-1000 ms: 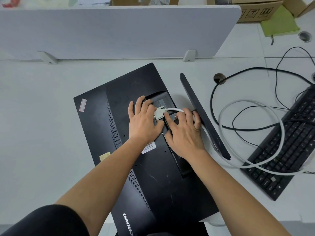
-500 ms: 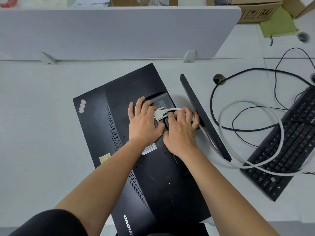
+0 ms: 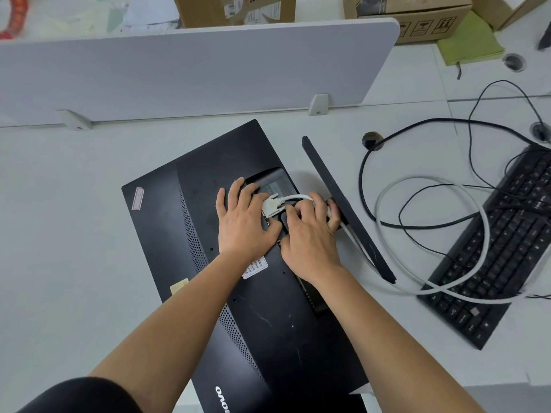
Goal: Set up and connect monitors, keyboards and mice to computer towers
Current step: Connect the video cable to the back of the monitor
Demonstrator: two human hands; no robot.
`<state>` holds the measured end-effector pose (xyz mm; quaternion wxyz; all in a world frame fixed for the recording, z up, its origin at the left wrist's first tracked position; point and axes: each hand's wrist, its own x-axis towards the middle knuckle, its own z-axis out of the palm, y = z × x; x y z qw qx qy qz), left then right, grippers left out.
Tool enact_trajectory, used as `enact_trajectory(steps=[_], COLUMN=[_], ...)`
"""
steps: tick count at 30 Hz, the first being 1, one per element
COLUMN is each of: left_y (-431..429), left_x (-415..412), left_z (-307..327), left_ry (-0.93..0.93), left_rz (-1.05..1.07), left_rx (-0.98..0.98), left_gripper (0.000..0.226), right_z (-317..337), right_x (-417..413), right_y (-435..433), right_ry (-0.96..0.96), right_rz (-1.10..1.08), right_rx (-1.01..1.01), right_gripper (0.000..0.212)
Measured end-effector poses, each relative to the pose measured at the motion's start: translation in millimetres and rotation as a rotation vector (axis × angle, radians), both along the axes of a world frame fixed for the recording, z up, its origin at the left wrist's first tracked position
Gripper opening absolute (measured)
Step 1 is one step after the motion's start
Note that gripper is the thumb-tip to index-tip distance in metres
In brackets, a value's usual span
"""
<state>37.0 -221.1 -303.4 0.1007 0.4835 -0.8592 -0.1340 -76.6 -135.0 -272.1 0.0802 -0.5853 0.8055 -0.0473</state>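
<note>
We held the white connector (image 3: pixel 272 205) between both hands, left hand (image 3: pixel 244 223) flat on the monitor (image 3: pixel 167 222), right hand (image 3: pixel 310 231) fingers curled on its cable (image 3: pixel 298 198).

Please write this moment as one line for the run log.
monitor face-down | left hand braces it | right hand at white connector | keyboard untouched

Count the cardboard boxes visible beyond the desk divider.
3, all cut off by the frame's top edge: one box behind the divider's middle, one with handling symbols past its right end, and one corner at far right. More may be hidden.
</note>
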Motion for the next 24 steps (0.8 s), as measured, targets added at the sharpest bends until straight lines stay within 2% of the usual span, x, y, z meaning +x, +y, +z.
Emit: enact_trajectory(steps=[20, 24], left_y=[0.1, 0.7], left_x=[-1.9, -2.0], left_z=[0.8, 1.4], left_ry=[0.017, 0.017], left_rz=[0.03, 0.03], left_rx=[0.011, 0.017], left_gripper=[0.048, 0.046], right_z=[-3.3, -3.6], right_x=[-1.3, -4.7], right_y=[1.6, 9.5], right_ry=[0.002, 0.043], right_rz=[0.009, 0.054], right_rx=[-0.016, -0.004], right_gripper=[0.043, 0.052])
